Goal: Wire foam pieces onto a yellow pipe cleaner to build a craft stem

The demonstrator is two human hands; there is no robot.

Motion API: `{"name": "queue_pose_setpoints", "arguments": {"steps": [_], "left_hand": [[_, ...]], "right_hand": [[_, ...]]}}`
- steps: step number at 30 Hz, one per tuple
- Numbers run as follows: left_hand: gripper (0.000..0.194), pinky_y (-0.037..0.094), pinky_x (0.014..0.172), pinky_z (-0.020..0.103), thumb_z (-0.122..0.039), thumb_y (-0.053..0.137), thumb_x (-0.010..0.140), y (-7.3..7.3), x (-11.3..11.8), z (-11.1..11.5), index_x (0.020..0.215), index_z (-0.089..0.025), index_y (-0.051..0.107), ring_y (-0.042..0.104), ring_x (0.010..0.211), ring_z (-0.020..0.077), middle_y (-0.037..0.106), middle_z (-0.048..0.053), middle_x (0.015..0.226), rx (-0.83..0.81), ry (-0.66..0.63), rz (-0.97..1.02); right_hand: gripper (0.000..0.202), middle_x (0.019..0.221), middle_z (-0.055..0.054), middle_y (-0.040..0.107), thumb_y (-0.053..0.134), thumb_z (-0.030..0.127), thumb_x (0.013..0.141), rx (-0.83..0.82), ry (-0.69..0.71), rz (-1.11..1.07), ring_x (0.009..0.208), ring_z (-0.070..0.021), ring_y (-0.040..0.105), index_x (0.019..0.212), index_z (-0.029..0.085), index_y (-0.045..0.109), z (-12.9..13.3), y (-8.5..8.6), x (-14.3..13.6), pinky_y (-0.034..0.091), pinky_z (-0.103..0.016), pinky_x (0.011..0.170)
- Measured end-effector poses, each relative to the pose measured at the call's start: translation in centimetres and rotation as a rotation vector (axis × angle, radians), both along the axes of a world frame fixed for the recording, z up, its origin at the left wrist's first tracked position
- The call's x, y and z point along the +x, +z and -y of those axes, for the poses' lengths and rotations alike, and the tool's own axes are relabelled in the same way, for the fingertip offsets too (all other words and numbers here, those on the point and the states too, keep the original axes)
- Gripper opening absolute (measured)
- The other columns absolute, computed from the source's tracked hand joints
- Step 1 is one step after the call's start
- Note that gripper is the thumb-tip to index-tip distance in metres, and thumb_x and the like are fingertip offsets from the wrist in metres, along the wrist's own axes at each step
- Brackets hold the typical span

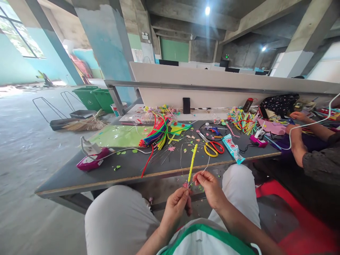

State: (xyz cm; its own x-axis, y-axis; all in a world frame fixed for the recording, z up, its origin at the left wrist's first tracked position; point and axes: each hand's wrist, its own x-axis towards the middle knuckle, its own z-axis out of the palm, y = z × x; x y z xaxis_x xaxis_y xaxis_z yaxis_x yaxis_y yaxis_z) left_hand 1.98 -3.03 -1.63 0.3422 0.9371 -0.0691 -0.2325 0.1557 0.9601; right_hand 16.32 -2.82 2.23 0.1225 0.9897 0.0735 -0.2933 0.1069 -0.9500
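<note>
A yellow fuzzy stem [192,163] stands nearly upright above my lap, its thin wire end pinched in my left hand [178,202]. Close beside it on the right, my right hand [208,186] has its thumb and fingers pressed together on a thin pale wire [207,164] that loops up toward the table. Both hands are in front of the table's edge. Just beyond them lie scissors [214,148] with one red and one yellow handle. A bundle of colourful fuzzy stems [158,131] rests further left on the table.
On the grey table [66,177] are a magenta power strip [92,160], a blue-white packet [233,148], a black phone [186,105] and scattered paper scraps. A second magenta socket [259,141] sits at right, near another person's hands [294,132]. Green bins [92,98] stand at left.
</note>
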Motion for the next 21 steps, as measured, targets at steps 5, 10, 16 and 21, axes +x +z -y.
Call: {"name": "queue_pose_setpoints", "arguments": {"steps": [5,10,16,21], "left_hand": [[0.038,0.036,0.035,0.02,-0.053,0.059,0.077,0.0,-0.1,0.2,0.077,-0.015,0.056,0.045,0.034,0.0092,0.049,-0.005,0.046,0.021,-0.011,0.018],[0.034,0.031,0.035,0.019,-0.05,0.061,0.077,0.7,0.1,0.9,0.075,-0.016,0.056,0.042,0.034,0.0076,0.047,-0.005,0.044,-0.08,-0.019,0.137],[0.034,0.032,0.035,0.02,-0.049,0.062,0.076,0.9,0.1,1.0,0.073,-0.016,0.055,0.043,0.034,0.0086,0.047,-0.005,0.044,-0.117,-0.114,0.22],[0.031,0.036,0.038,0.022,-0.046,0.058,0.081,0.7,0.0,0.7,0.075,-0.016,0.055,0.047,0.037,0.0103,0.05,-0.004,0.047,-0.061,-0.083,0.234]], "right_hand": [[0.027,0.079,-0.005,0.067,0.06,0.045,0.081,-0.033,0.114,-0.276,0.049,-0.0089,0.046,0.082,0.019,0.067,-0.1,0.2,0.5,0.041,-0.025,0.049],[0.028,0.071,-0.006,0.067,0.064,0.043,0.078,-0.081,0.16,-0.332,0.048,-0.0094,0.045,0.073,0.016,0.067,0.0,0.6,0.9,0.038,-0.023,0.045],[0.025,0.073,-0.004,0.065,0.065,0.042,0.079,-0.082,0.162,-0.329,0.051,-0.0098,0.049,0.074,0.017,0.066,0.2,1.3,0.8,0.04,-0.024,0.049],[0.028,0.087,-0.003,0.066,0.064,0.044,0.08,-0.041,0.04,-0.106,0.071,-0.0128,0.058,0.097,0.021,0.066,1.8,0.5,-1.4,0.046,-0.025,0.065]]}}
